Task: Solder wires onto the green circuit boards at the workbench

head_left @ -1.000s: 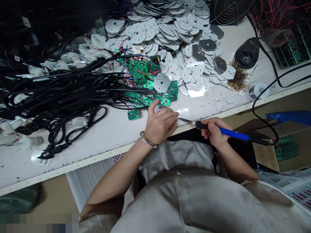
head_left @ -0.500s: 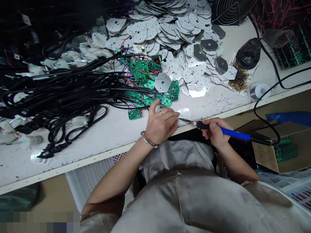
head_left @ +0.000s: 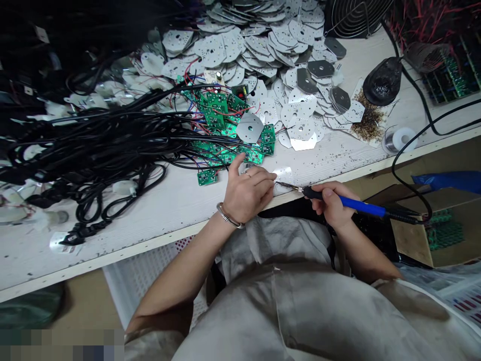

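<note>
My right hand (head_left: 334,203) is closed round a blue-handled soldering iron (head_left: 358,204). The iron's tip points left and meets a white LED plate (head_left: 284,174) right by my left fingertips. With its thumb stretched toward the circuit boards, my left hand (head_left: 250,193) has its other fingers curled together at the plate's left side. Whatever those fingers pinch is hidden under them. Green circuit boards (head_left: 214,113) with black cables lie just beyond my left hand, and a loose grey plate (head_left: 250,128) rests on top of them.
Black cables (head_left: 124,133) cover the left of the bench. Many white plates (head_left: 259,45) are heaped at the back. To the right stand an iron holder (head_left: 383,82), a solder spool (head_left: 400,140) and a fan (head_left: 361,17). An open carton (head_left: 413,230) sits below the bench edge.
The camera view has shifted very slightly. Both hands and the soldering iron keep nearly the same place, the tip still at the plate by the left fingertips.
</note>
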`<state>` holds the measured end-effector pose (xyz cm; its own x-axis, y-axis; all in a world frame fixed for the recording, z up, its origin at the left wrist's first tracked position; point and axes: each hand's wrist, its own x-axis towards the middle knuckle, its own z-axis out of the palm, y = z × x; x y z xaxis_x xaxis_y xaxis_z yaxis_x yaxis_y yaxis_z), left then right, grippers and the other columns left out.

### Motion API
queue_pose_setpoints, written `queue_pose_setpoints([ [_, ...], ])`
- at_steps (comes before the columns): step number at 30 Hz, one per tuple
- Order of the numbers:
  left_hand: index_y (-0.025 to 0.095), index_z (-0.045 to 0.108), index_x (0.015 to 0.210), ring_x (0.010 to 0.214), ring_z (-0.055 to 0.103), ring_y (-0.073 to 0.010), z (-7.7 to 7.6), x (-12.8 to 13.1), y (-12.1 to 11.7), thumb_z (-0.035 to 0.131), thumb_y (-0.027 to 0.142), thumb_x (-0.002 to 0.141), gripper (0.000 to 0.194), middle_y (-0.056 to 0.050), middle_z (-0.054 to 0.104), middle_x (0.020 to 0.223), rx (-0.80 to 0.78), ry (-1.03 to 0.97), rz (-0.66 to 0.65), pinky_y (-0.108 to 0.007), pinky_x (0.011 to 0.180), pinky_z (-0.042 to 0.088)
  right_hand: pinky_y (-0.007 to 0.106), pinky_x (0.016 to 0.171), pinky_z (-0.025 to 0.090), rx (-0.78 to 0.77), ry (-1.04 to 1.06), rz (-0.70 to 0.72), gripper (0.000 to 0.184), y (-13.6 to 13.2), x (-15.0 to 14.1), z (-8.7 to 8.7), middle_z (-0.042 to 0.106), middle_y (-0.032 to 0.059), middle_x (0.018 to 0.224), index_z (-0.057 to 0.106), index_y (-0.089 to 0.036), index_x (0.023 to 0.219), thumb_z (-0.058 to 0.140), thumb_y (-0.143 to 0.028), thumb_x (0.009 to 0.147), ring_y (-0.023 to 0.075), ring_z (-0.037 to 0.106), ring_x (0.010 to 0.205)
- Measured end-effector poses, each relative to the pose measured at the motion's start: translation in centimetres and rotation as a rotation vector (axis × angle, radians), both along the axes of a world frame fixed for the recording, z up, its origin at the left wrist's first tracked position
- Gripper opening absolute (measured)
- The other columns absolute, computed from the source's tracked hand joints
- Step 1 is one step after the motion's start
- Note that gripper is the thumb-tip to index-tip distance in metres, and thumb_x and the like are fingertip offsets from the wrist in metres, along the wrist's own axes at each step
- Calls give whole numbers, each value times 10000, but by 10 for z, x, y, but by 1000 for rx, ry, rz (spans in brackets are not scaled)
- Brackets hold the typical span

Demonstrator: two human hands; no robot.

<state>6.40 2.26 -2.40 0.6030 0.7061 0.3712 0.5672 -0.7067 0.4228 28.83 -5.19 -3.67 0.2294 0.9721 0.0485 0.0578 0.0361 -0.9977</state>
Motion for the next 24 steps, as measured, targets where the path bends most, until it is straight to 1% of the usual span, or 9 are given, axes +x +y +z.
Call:
queue_pose_setpoints([
  [6, 260, 681, 821, 899, 692, -171, 2, 1, 0, 586, 178, 853, 130, 59, 759, 958, -40, 28, 3, -639, 1185, 203, 211, 274, 340, -26, 105, -44, 304, 0, -3, -1, 643, -27, 522, 705, -226, 855, 569, -498, 871, 105, 494, 318],
  [10, 255, 673, 815, 886, 689, -166, 1, 0, 1, 583, 184, 859, 124, 57, 760, 954, -8, 21, -4, -621, 1186, 205, 216, 276, 357, 38, 162, -114, 269, 1, -7, 4, 643, -32, 516, 687, -224, 836, 601, -479, 850, 116, 512, 316],
  [13, 248, 665, 808, 865, 688, -164, 3, 0, 2, 584, 174, 859, 121, 46, 759, 944, 55, -8, -29, -594, 1189, 206, 218, 298, 382, 151, 154, -264, 237, 7, 0, 10, 589, -55, 466, 666, -218, 833, 603, -445, 851, 123, 528, 332],
  [16, 244, 659, 821, 859, 691, -173, 6, -1, 3, 605, 162, 852, 103, 32, 756, 930, 102, -16, -63, -561, 1180, 216, 212, 335, 413, 279, 89, -459, 216, 18, 21, 16, 552, -79, 445, 636, -212, 864, 576, -420, 872, 111, 521, 337],
  [17, 246, 657, 837, 874, 693, -181, 6, -2, 3, 612, 170, 856, 91, 26, 755, 945, 109, -9, -70, -556, 1172, 220, 208, 345, 420, 303, 59, -523, 213, 22, 30, 16, 554, -82, 449, 625, -209, 877, 569, -414, 878, 110, 529, 345],
  [19, 253, 654, 898, 922, 693, -201, 8, -4, 2, 632, 209, 867, 58, 3, 746, 1028, 117, -1, -67, -545, 1147, 246, 199, 356, 421, 291, -12, -632, 228, 29, 47, 16, 568, -83, 468, 606, -200, 901, 560, -422, 883, 109, 550, 361],
  [21, 256, 645, 971, 949, 685, -218, 9, -7, 1, 658, 262, 869, 103, -28, 729, 1089, 144, -14, 16, -509, 1085, 325, 196, 366, 421, 230, -87, -711, 268, 33, 60, 13, 571, -86, 484, 592, -188, 925, 552, -450, 884, 107, 565, 373],
  [23, 245, 640, 1019, 928, 672, -240, 11, -9, 2, 672, 309, 865, 170, -62, 726, 1057, 199, 1, 185, -461, 957, 398, 203, 391, 438, 157, -145, -745, 315, 36, 68, 8, 581, -83, 512, 588, -177, 955, 538, -480, 888, 105, 579, 390],
  [24, 236, 644, 1025, 904, 662, -255, 11, -9, 3, 672, 332, 865, 189, -75, 728, 1010, 222, 32, 265, -447, 887, 405, 207, 407, 448, 129, -164, -751, 333, 38, 70, 6, 592, -78, 529, 588, -172, 972, 530, -489, 891, 104, 584, 402],
])
